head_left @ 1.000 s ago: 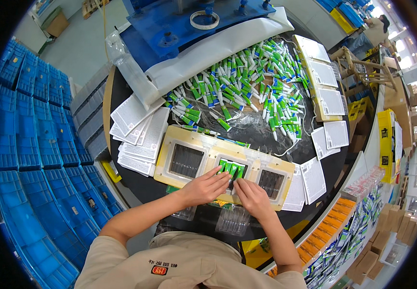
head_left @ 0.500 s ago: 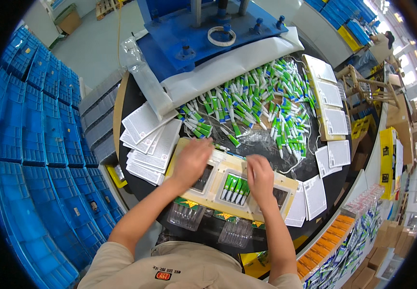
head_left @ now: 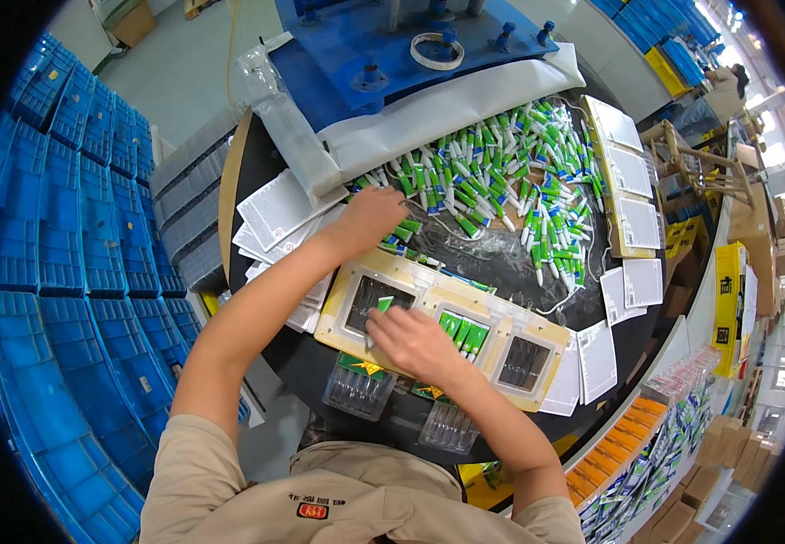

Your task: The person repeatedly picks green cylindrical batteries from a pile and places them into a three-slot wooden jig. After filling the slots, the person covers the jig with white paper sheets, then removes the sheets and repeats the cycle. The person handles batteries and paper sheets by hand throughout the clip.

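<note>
A cream fixture board with three framed windows lies in front of me. Green tubes with white caps lie side by side in its middle window; clear ribbed plastic shows over a dark ground in the right window. My right hand is over the left window, its fingers closed on a small green tube. Farther off, my left hand reaches to the near left edge of a heap of green-and-white tubes. Its fingers are curled down, and what they grip is hidden.
A blue press stands behind the heap. Printed white cards lie to the left, more to the right. Another board with cards is at far right. Clear blister packs poke out below the fixture. Blue crates stack at left.
My left hand has moved from the fixture up to the tube heap. My right hand has shifted left from the middle window to the left one, now with a tube.
</note>
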The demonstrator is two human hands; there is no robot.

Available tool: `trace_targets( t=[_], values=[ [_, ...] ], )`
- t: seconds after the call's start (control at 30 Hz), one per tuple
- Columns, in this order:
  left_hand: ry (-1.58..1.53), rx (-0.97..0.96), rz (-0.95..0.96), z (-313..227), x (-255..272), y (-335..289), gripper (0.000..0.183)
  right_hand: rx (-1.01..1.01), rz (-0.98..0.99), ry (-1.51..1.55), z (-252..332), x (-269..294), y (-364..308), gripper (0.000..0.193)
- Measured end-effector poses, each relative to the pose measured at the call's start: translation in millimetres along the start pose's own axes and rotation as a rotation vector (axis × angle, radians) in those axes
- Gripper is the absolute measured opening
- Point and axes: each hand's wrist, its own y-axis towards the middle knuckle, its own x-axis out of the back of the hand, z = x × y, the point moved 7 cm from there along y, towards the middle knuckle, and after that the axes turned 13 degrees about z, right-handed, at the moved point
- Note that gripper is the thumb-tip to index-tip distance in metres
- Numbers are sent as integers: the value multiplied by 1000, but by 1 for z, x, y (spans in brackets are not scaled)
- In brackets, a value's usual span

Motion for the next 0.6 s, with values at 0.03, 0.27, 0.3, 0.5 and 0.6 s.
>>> trace_targets(
  t=[0.03, 0.27, 0.3, 0.5, 0.6],
  values=[
    [-57, 0, -58, 3, 6, -3, 20, -47, 57, -11, 0, -5, -1, 37],
    [-698, -113, -274, -67, 29, -55, 18, -616, -218, 116, -29, 20, -103, 42],
    [-552, -251, -219, -104, 24, -69, 27, -678, -147, 92, -29, 13, -113, 42],
    [-92, -490, 38, -182, -32, -104, 77, -808, 70, -12, -23, -20, -139, 46],
    [43, -486, -26, -183, -37, -106, 80, -785, 12, -29, -22, -20, -139, 45]
  ],
)
